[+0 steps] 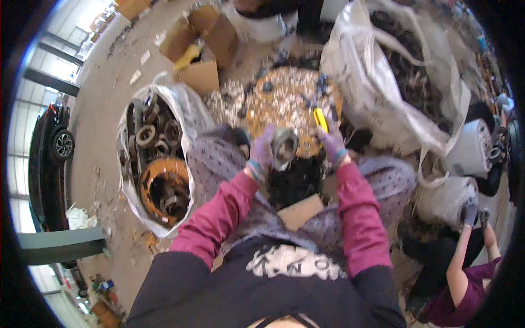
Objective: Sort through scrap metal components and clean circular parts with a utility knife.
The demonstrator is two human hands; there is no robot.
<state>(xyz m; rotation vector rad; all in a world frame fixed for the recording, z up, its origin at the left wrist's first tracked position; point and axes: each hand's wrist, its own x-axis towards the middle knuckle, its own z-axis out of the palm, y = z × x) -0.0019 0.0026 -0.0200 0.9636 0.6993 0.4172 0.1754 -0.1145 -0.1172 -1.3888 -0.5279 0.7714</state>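
In front of me my left hand (262, 147), in a purple glove, is closed around the side of a grey ring-shaped part (285, 148) with a round hollow middle. A yellow tool (321, 119), shaped like a utility knife, is gripped in my right hand (331, 143), also gloved, with its yellow end pointing away from me. The tool and the ring are apart. Beyond both hands lies an orange-brown round work surface (262, 112), strewn with pale chips and a few small dark pieces. My fingertips are partly hidden behind what they hold.
At my left stands a white sack (123, 172) of rings and an orange round part (147, 177). A larger white sack (350, 71) of dark pieces rises at the right. Cardboard boxes (197, 76) lie ahead. Another person's gloved hand (469, 214) touches a grey cylinder (440, 199) at right.
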